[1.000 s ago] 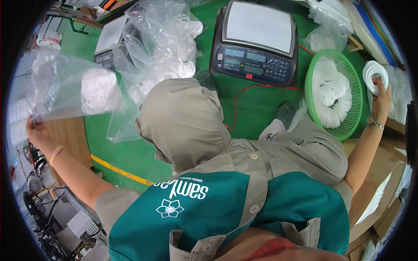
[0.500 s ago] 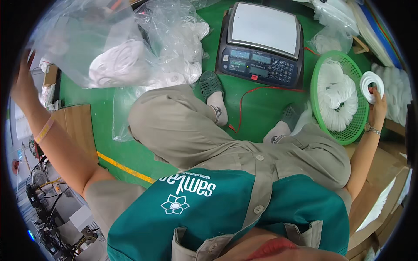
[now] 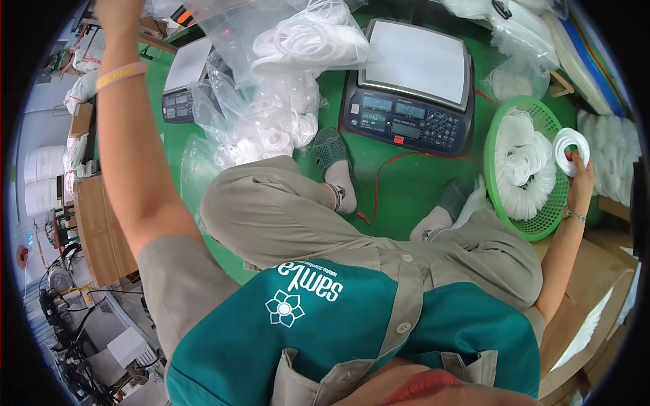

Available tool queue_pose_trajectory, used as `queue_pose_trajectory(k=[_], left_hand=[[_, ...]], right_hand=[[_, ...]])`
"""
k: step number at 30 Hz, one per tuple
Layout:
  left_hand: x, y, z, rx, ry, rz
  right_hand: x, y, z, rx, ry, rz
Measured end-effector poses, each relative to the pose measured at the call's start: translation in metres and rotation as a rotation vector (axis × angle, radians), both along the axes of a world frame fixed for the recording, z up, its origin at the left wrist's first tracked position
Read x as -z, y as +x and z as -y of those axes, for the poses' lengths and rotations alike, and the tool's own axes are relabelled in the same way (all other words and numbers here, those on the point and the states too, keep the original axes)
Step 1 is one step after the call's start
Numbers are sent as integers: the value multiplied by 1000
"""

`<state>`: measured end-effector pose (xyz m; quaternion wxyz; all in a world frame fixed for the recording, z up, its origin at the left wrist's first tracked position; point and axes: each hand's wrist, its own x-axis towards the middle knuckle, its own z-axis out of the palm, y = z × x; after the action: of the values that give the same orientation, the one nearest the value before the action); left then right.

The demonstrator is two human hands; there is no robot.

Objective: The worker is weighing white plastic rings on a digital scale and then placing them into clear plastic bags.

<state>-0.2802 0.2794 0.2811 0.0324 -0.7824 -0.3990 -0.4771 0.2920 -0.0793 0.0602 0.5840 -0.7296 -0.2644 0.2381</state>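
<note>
My left hand [image 3: 118, 12] is raised at the upper left, its fingers cut off by the picture's top edge. From it hangs a clear plastic bag [image 3: 233, 30] with a bunch of white rings [image 3: 311, 42] inside, in front of the scale's left edge. At the right, my right hand [image 3: 581, 181] is closed on a small stack of white rings [image 3: 562, 145], with fingers through the middle. That stack is just beside the rim of a green mesh basket [image 3: 500, 125], which holds many more thin white rings [image 3: 521, 162].
A counting scale [image 3: 413, 64] with a white pan stands ahead on the green floor, a red cord [image 3: 376, 177] beside it. Filled clear bags [image 3: 271, 125] lie left of it, near a second scale [image 3: 186, 84]. Cardboard [image 3: 105, 230] stands left; an open carton [image 3: 586, 291] is at right.
My left arm has swung up and to the right, carrying the bag of rings toward the scale. The second scale has come into view. My right hand keeps its rings by the basket.
</note>
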Motion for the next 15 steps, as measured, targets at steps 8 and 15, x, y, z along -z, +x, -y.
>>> queue_pose_trajectory(k=[8, 15], left_hand=[[176, -55, -109, -510, -460, -618], [270, -12, -100, -562, -959, -611]], right_hand=[[15, 15, 7, 49, -55, -54], [26, 22, 3, 25, -130, -72]])
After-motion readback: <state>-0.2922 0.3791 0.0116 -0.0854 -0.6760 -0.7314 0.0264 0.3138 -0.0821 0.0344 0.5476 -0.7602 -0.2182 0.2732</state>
